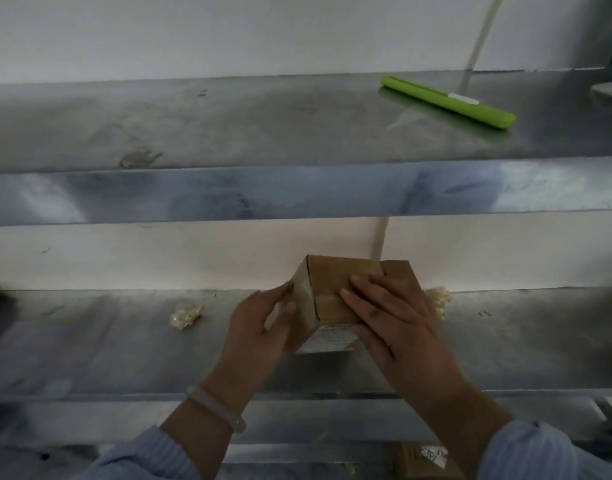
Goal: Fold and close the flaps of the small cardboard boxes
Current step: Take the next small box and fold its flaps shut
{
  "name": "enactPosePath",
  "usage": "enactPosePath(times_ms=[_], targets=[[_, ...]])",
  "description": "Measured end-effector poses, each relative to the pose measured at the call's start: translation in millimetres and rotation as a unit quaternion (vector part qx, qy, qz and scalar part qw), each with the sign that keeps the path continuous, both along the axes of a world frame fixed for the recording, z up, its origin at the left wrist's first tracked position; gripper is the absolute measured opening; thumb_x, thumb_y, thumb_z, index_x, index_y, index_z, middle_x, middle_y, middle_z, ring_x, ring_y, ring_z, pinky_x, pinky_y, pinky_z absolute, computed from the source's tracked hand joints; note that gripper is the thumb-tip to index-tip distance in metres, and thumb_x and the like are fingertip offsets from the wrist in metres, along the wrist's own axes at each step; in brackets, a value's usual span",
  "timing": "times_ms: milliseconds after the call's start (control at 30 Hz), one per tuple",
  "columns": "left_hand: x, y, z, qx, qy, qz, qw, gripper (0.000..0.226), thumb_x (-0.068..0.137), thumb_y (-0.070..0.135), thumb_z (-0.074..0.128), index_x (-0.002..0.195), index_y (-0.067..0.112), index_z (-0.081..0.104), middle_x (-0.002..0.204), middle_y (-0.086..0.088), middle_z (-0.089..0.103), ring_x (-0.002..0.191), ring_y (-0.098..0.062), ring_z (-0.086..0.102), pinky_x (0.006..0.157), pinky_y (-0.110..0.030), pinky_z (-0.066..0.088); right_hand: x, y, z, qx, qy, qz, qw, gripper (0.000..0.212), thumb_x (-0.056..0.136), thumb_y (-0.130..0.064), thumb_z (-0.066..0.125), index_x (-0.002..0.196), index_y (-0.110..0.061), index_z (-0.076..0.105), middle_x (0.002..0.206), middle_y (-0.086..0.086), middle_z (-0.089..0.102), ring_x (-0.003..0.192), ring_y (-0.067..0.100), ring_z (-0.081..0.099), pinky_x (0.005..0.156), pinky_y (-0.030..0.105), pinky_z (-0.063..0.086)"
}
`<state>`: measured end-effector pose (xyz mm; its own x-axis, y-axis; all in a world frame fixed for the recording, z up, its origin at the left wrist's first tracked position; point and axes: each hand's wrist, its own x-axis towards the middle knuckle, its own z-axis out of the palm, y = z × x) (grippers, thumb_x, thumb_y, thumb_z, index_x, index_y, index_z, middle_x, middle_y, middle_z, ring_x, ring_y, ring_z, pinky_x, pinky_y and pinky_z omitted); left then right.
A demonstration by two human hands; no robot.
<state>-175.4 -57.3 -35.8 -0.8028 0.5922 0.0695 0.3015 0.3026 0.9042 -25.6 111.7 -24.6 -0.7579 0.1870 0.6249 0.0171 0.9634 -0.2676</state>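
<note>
the right hand (pixel 394 323) lies flat with straight fingers, pressing down the top flaps of the box (pixel 329 282), while the left hand (pixel 259 327) curls thumb and fingers round its left wall to steady it. the box sits between both hands, on or just above the steel table (pixel 124 341). one flap (pixel 400 275) sticks out unfolded on the far right, just beyond the right hand, so that hand looks better placed to fold it leftward over the top.
</note>
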Motion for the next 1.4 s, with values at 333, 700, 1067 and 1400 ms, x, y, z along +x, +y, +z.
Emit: enactPosePath(times_ms=[333, 700, 1067, 1400], targets=[[14, -9, -6, 0.007, -0.066, -0.088, 0.994, 0.047, 0.073, 0.049, 0.065, 0.118, 0.042, 0.054, 0.131, 0.01, 0.048, 0.113, -0.001, 0.055, 0.093, -0.03, 0.052, 2, -9, -30, 0.004, -0.023, 0.016, 1.0, 0.03, 0.092, -0.04, 0.054, 0.115, -0.027, 0.069, 0.123, -0.011, 0.064, 0.114, 0.01, 0.058, 0.106, 0.028, 0.03], [-6, -10, 17, -0.139, 0.127, -0.165, 0.968, 0.05, 0.073, 0.052, 0.074, 0.119, 0.034, 0.064, 0.119, 0.027, 0.051, 0.112, 0.008, 0.047, 0.099, -0.019, 0.042, 17, -1, -43, 0.01, 0.008, 0.076, 0.997, 0.024, 0.089, -0.032, 0.066, 0.109, -0.02, 0.072, 0.126, -0.009, 0.062, 0.121, 0.011, 0.055, 0.099, 0.038, 0.041], [-4, -6, 25, -0.197, 0.178, -0.151, 0.952, 0.042, 0.081, 0.045, 0.068, 0.121, 0.032, 0.063, 0.127, 0.015, 0.056, 0.112, 0.001, 0.05, 0.1, -0.023, 0.038, 8, 9, -43, 0.015, 0.0, 0.118, 0.993, 0.024, 0.092, -0.032, 0.06, 0.114, -0.023, 0.066, 0.127, -0.007, 0.062, 0.121, 0.01, 0.055, 0.101, 0.042, 0.042], [7, -4, 19, -0.176, 0.229, -0.083, 0.954, 0.03, 0.085, 0.022, 0.065, 0.113, 0.032, 0.068, 0.119, 0.013, 0.064, 0.109, -0.001, 0.054, 0.096, -0.006, 0.032, 3, 27, -34, -0.01, -0.041, 0.124, 0.991, 0.028, 0.087, -0.04, 0.062, 0.106, -0.022, 0.072, 0.121, -0.01, 0.064, 0.111, 0.009, 0.058, 0.094, 0.038, 0.047]])
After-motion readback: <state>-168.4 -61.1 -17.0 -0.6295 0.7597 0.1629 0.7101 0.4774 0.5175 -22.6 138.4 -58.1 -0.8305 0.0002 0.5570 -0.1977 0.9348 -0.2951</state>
